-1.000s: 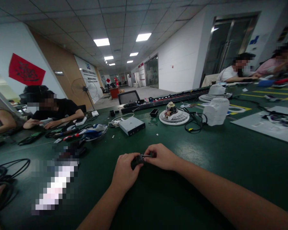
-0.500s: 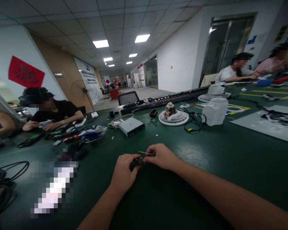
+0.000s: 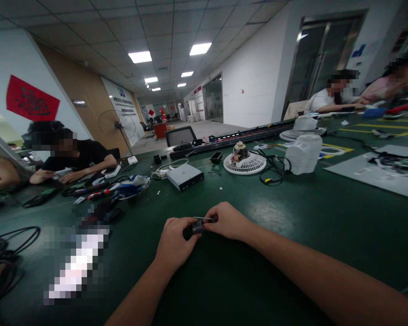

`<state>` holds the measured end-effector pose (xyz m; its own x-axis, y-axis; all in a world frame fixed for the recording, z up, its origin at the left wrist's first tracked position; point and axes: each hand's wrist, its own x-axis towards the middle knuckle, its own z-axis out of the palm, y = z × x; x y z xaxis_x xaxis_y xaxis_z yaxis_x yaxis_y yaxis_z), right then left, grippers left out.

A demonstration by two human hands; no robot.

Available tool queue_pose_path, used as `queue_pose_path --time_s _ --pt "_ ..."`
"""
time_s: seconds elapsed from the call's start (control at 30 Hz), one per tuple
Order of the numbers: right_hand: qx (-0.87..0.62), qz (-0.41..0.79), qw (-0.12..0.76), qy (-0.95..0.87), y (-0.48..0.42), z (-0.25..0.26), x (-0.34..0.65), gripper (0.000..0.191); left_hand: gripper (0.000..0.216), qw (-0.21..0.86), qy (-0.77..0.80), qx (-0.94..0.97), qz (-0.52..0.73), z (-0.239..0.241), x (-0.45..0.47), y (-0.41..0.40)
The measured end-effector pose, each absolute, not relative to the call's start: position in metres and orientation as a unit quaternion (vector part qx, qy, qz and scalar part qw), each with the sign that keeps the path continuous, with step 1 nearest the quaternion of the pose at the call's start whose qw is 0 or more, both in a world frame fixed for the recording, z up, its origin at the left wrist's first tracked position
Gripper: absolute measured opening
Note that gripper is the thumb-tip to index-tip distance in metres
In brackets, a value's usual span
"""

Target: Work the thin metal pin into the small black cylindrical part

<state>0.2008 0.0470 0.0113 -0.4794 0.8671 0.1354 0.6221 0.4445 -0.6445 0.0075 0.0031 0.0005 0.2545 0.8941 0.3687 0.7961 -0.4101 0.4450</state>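
Observation:
My left hand (image 3: 174, 243) and my right hand (image 3: 226, 221) meet over the green table (image 3: 292, 217), both closed around a small dark cylindrical part (image 3: 196, 226). A thin metal pin sticks out of the part toward my right fingers. The left fingers pinch the part's dark end. Most of the part is hidden by my fingers.
Beyond my hands lie a grey box (image 3: 185, 176), a white fan grille with a motor (image 3: 245, 163), a white fan housing (image 3: 303, 154) and black cables (image 3: 7, 244). A person in black (image 3: 75, 156) works at the left. Two people sit at the far right (image 3: 329, 97).
Both hands stay closed on the small part. The thin pin has shifted slightly between my right fingers. The view has tilted a little.

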Motion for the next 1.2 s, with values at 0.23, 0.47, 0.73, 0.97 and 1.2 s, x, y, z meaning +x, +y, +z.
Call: queue_pose_path --time_s 0.23,0.47,0.73,0.97,1.2 --pt "-0.448 0.209 0.284 -0.822 0.045 0.015 0.2 0.016 0.025 0.09 0.555 0.778 0.28 -0.001 0.008 0.005" --pt "-0.42 0.199 0.287 -0.838 0.046 0.013 0.202 0.013 0.027 0.099 0.547 0.779 0.29 -0.001 0.004 0.006" --pt "-0.419 0.301 0.261 -0.816 0.053 0.008 0.205 0.021 0.029 0.095 0.508 0.801 0.302 -0.003 0.002 0.006" --pt "-0.396 0.299 0.279 -0.822 0.052 0.005 0.202 0.018 0.028 0.093 0.514 0.795 0.308 -0.004 0.003 0.008" --pt "-0.419 0.244 0.313 -0.817 0.057 0.005 0.207 0.022 0.025 0.081 0.583 0.737 0.331 -0.007 0.0 0.016"
